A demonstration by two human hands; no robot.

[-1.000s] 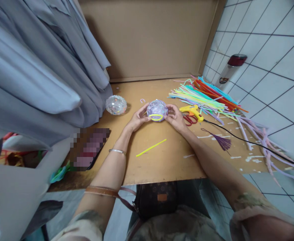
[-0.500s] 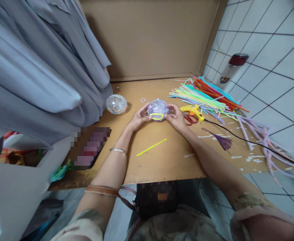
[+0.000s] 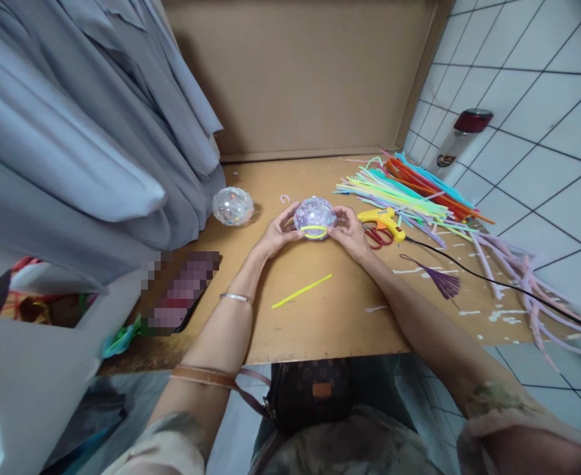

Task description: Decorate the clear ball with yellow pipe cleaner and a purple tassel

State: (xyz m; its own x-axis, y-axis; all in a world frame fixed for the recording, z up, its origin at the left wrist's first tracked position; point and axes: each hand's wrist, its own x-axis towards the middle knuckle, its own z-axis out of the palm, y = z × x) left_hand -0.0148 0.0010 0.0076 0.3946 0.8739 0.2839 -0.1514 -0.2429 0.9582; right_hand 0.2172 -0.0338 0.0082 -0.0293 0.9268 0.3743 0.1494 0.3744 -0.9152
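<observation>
1. Hardly anything has moved since the earlier frame: the view has shifted slightly, and both hands stay around the same ball.
2. Left-hand fingers and thumb of the left hand (image 3: 278, 236) curve against one side of a faceted, purplish clear ball (image 3: 314, 210); the right hand (image 3: 354, 236) grips its other side.
3. Between the thumbs, a yellow loop (image 3: 314, 228) lies against the ball's near face. Whether the ball touches the table (image 3: 350, 330) cannot be told.
4. Nearer the person, a straight yellow strip (image 3: 301, 291) lies on the tabletop; beyond the left hand sits a small lilac curl (image 3: 285, 198).
5. Just beside the right hand are red-handled scissors (image 3: 380, 237) and a yellow glue gun (image 3: 383, 221).
6. Farther out, a second clear ball (image 3: 233, 206) stands to the left, with coloured fuzzy sticks (image 3: 404, 191) and a purple tassel (image 3: 442, 282) to the right.
</observation>
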